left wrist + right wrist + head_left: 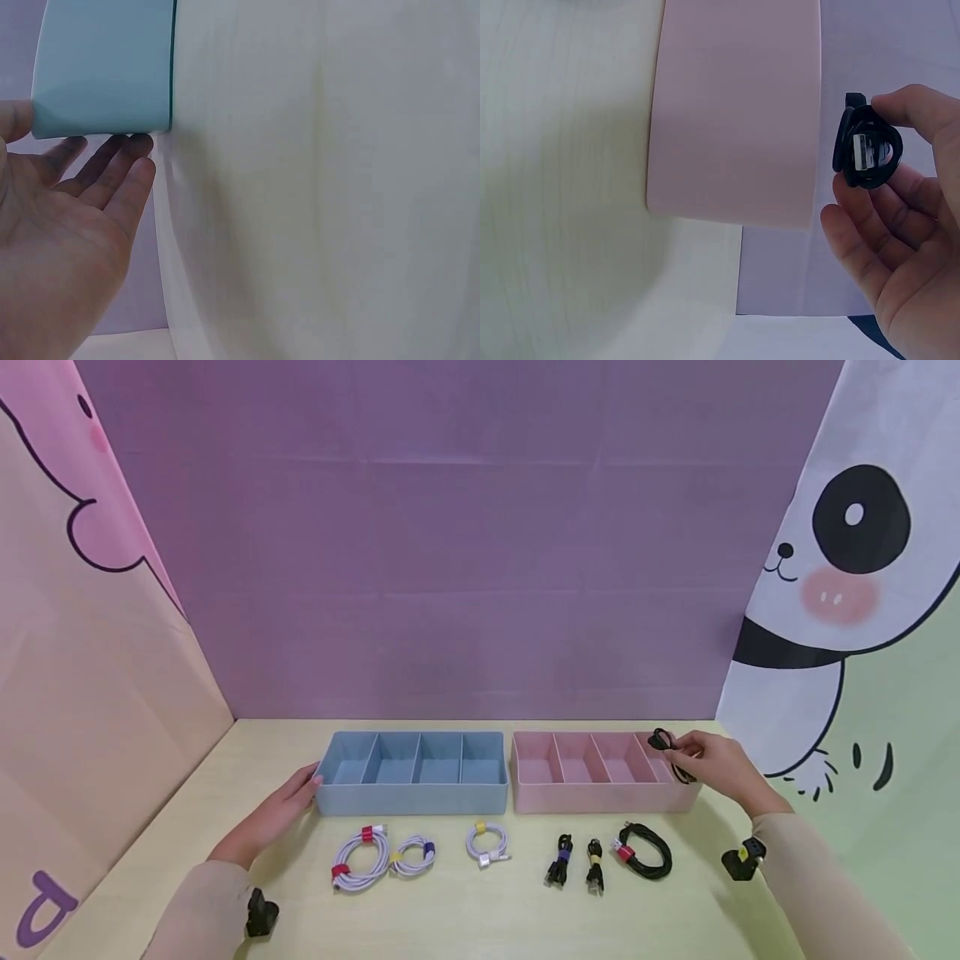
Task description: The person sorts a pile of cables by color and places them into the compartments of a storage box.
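Note:
In the head view my right hand [716, 764] holds a coiled black USB cable [662, 740] above the rightmost compartment of the pink divided box [600, 799]. The right wrist view shows the cable [870, 146] pinched between thumb and fingers, its metal plug facing the camera, beside the pink box's rim. My left hand [281, 806] rests against the left end of the blue divided box [412, 802]. Seen from the left wrist, fingertips touch the end wall of the blue box [105, 75], with the thumb near its rim.
In front of the blue box lie white coiled cables: a large one [340, 858] with red ties, one with yellow and blue ties [411, 867], and one with a yellow tie [472, 843]. Before the pink box lie black cables [557, 872], [595, 881] and a red-tied loop [660, 868].

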`<state>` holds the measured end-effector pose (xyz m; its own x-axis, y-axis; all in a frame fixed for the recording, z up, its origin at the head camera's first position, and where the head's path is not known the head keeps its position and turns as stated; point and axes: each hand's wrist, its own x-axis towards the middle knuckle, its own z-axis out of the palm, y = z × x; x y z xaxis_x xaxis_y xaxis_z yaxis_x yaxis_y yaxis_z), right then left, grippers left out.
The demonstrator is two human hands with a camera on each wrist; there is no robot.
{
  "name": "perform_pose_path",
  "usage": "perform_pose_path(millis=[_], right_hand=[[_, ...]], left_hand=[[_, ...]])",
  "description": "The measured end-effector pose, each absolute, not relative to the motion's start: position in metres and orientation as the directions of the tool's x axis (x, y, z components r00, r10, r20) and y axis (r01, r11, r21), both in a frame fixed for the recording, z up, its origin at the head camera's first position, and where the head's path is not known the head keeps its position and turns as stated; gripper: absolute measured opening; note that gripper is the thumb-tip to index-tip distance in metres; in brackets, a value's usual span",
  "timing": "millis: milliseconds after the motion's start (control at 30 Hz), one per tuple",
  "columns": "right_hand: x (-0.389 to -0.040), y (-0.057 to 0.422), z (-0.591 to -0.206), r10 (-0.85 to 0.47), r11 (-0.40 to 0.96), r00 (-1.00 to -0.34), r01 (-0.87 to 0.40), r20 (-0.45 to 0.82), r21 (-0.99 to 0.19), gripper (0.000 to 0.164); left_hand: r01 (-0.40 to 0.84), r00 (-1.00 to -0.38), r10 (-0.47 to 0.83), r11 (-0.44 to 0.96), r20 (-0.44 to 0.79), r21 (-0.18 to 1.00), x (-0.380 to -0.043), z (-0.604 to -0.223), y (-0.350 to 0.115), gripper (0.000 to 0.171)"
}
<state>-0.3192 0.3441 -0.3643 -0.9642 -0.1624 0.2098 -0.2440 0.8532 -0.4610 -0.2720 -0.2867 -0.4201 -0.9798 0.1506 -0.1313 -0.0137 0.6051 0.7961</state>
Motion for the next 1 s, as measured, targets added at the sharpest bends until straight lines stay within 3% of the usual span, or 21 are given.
perform_pose_path(millis=[1000], right_hand=[[-0.332,0.342,-0.368,-0.173,0.872,-0.972,-0.227,0.161,-0.433,0.036]], left_hand=[[-0.016,-0.98,0.15,0.605,-0.133,0.796,-0.272,-0.423,-0.288,0.083]])
